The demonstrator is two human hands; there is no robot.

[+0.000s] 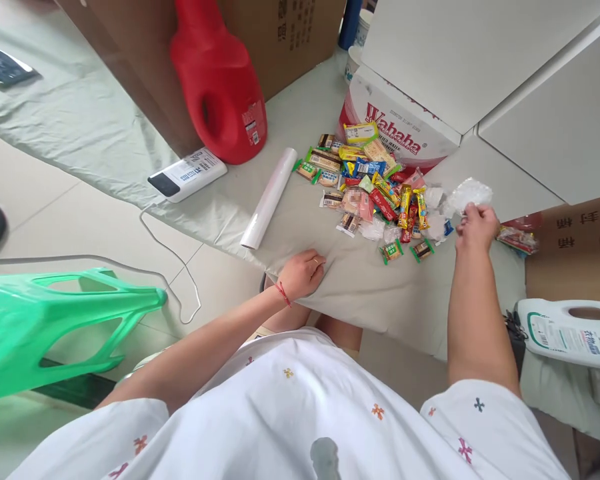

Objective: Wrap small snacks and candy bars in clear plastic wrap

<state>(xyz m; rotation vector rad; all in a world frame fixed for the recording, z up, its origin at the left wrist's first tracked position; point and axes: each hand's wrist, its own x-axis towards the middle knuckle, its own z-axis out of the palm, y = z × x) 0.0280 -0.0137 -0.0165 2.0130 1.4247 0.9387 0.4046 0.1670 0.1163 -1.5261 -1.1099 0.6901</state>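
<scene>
My right hand [477, 229] pinches a crumpled, see-through plastic bag [469, 195] at the right end of a heap of small wrapped snacks [375, 190]. Yellow, red, blue and green packets make up the heap, with several pale plastic pieces [435, 225] among them. Two green-edged wrapped biscuits [391, 251] lie at the near side of it. My left hand [303, 273], with a red string at the wrist, rests in a loose fist on the cloth by the near table edge; nothing shows in its fingers. A white plastic-film roll [269, 199] lies beyond it, to the left.
A red jug [225, 87] and a white power bank [187, 175] with a cable stand left. Behind the heap is a Wahaha carton [395, 123] against white cabinets [480, 53]. A white detergent bottle [565, 333] lies right; a green stool [70, 320] is on the floor.
</scene>
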